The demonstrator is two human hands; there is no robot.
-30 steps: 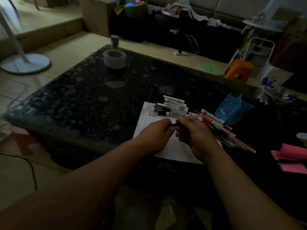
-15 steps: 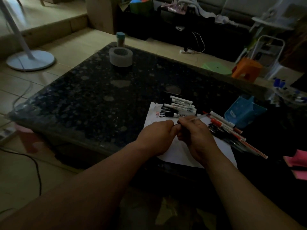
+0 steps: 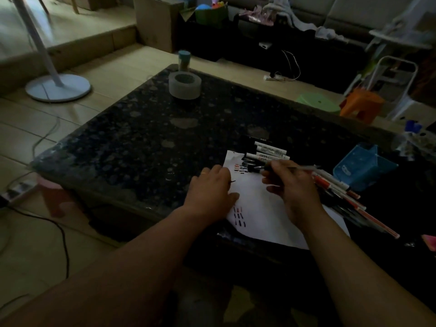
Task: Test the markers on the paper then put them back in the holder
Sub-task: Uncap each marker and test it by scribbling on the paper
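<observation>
A white paper point(image 3: 262, 208) with short ink strokes lies at the near edge of the dark stone table point(image 3: 141, 142). My right hand point(image 3: 293, 187) grips a thin pen point(image 3: 304, 168), whose tip points left just above the paper's upper marks. My left hand point(image 3: 212, 190) rests curled on the paper's left edge, and a small dark pen cap point(image 3: 232, 181) sticks out of its fingers. Several white markers point(image 3: 271, 153) lie at the paper's far edge. More pens point(image 3: 342, 192) are piled to the right. The blue holder point(image 3: 361, 167) lies tipped beyond that pile.
A roll of tape point(image 3: 184, 85) and a teal-capped bottle point(image 3: 184, 59) stand at the table's far corner. Pink notes point(image 3: 429, 241) sit at the right edge. On the floor are a fan base point(image 3: 57, 87), a cable point(image 3: 59, 232), a green stool point(image 3: 318, 103) and an orange stool point(image 3: 361, 105).
My hands were joined on the pen over the paper. They have pulled apart: the left one holds the cap, and the right one has carried the pen up toward the marks.
</observation>
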